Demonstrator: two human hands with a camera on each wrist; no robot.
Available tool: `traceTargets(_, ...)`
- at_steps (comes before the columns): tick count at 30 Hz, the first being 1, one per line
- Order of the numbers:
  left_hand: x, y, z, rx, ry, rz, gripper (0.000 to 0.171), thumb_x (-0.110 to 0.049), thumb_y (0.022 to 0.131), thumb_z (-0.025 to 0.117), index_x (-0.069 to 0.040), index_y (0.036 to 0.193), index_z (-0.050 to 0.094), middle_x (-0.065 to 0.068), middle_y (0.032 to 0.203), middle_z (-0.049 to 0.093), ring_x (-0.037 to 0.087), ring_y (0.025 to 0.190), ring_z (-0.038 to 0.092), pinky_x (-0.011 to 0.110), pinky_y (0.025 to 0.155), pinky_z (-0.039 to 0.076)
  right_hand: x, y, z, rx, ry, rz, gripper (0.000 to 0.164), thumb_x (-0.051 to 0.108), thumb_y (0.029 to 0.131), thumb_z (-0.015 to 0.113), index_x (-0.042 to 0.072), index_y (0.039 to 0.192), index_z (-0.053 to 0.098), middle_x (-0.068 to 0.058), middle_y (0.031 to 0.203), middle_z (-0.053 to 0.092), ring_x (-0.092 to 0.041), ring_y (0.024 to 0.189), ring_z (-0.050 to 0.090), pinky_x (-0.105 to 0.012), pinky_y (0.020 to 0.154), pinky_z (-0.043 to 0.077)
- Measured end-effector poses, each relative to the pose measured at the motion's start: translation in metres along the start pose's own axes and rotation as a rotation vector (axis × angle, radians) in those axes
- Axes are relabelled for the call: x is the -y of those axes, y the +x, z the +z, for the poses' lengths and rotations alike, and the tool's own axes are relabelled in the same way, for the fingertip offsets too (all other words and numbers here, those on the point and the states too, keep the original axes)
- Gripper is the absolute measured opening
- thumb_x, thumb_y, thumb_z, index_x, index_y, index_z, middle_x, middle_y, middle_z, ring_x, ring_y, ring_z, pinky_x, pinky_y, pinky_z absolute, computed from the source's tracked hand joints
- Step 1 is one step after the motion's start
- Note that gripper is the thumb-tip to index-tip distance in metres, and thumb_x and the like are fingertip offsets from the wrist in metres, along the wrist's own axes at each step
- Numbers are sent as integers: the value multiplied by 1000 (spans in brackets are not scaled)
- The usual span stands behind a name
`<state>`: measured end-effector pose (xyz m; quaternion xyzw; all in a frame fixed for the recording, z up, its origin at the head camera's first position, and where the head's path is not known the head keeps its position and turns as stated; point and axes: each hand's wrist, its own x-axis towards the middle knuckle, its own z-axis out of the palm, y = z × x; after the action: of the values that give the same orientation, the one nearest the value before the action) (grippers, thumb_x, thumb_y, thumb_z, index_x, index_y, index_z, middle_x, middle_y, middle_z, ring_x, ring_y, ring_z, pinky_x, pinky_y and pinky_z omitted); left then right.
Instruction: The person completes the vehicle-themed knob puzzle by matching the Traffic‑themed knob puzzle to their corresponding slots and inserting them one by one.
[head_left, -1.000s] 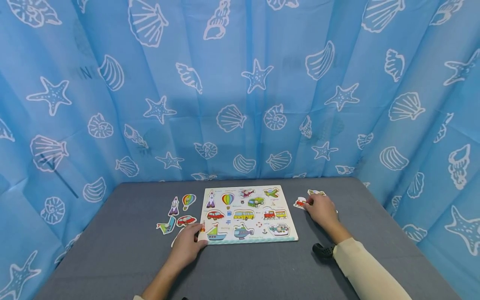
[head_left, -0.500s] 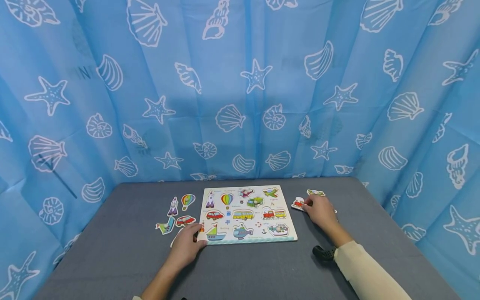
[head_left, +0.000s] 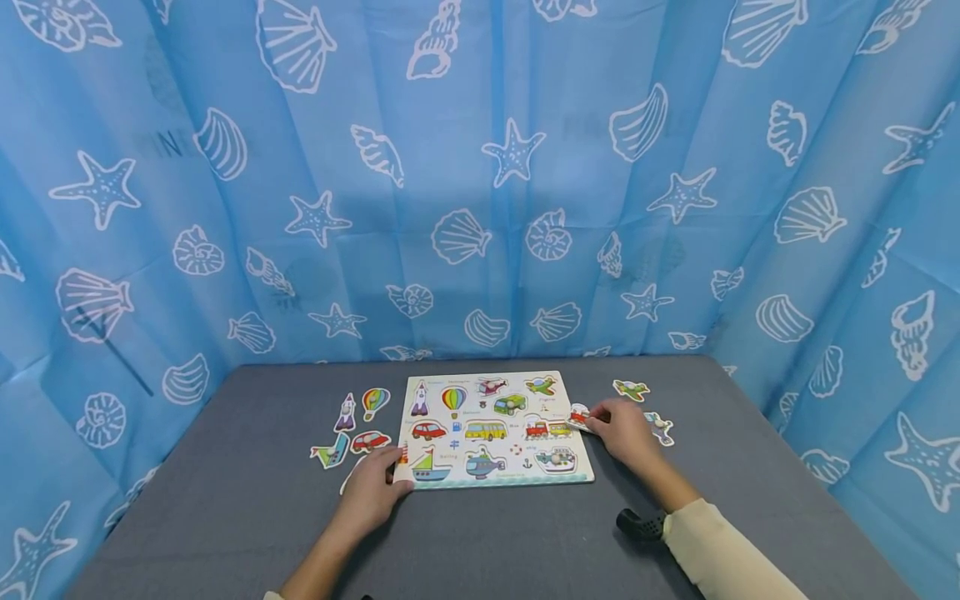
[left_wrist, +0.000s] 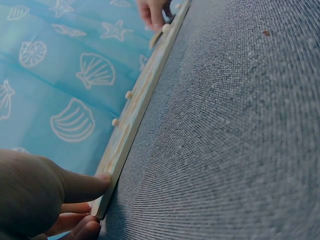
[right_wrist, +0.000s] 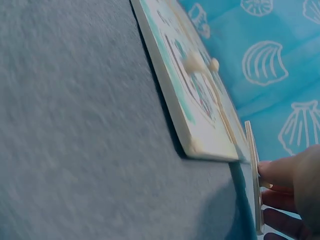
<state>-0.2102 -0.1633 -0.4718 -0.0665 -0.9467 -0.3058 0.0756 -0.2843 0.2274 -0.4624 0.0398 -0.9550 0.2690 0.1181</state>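
Note:
A wooden puzzle board (head_left: 517, 480) printed with vehicles lies flat on the table. My left hand (head_left: 371, 490) grips its near left corner, thumb on the front edge and fingers at the side, as the left wrist view shows. My right hand (head_left: 626, 433) pinches a red train puzzle piece (head_left: 578, 417) over the board's right edge, near the printed train. In the right wrist view the train piece (right_wrist: 254, 180) stands tilted, its knob between thumb and fingers. Several knobbed pieces, such as the ship (head_left: 556, 459), sit in the board.
Left of the board lie a rocket piece (head_left: 347, 413), a balloon piece (head_left: 377, 402), a sailboat piece (head_left: 332, 452) and a red car piece (head_left: 371, 442). A green airplane piece (head_left: 632, 390) and a grey-blue piece (head_left: 660, 428) lie at the right. A blue curtain (head_left: 510, 250) hangs behind the table.
My right hand has moved left with the train piece, from the table to the board's right edge. This uncovers the grey-blue piece. My left hand stays at the board's corner.

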Motion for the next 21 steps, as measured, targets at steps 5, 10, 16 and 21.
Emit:
traceTargets(5, -1, 0, -1, 1, 10, -4, 50, -11, 76, 82, 4, 121, 65, 19, 122, 61, 21, 86, 56, 39, 75, 44, 10, -4, 3, 11, 13, -53, 5, 11, 85, 73, 8, 84, 70, -2, 79, 64, -19, 73, 56, -40, 67, 43)
traceTargets(10, -1, -1, -1, 8, 10, -14, 51, -12, 76, 82, 4, 121, 64, 19, 122, 60, 21, 86, 56, 39, 75, 45, 18, -7, 9, 7, 12, -120, 4, 10, 83, 74, 9, 82, 71, -1, 80, 62, -21, 78, 55, -41, 71, 42)
traceTargets(16, -2, -1, -2, 7, 8, -11, 50, -12, 76, 82, 4, 121, 64, 19, 122, 61, 20, 85, 56, 39, 74, 44, 27, -8, 16, 2, 1, -169, 5, 10, 82, 75, 11, 80, 71, -1, 81, 61, -23, 81, 54, -42, 74, 42)
traceTargets(21, -2, -1, -1, -1, 10, 2, 49, -11, 76, 82, 3, 120, 65, 18, 121, 61, 19, 83, 55, 37, 72, 44, 34, -7, 22, 10, 7, -192, 6, 9, 81, 75, 12, 78, 70, 0, 82, 61, -22, 82, 53, -42, 75, 43)
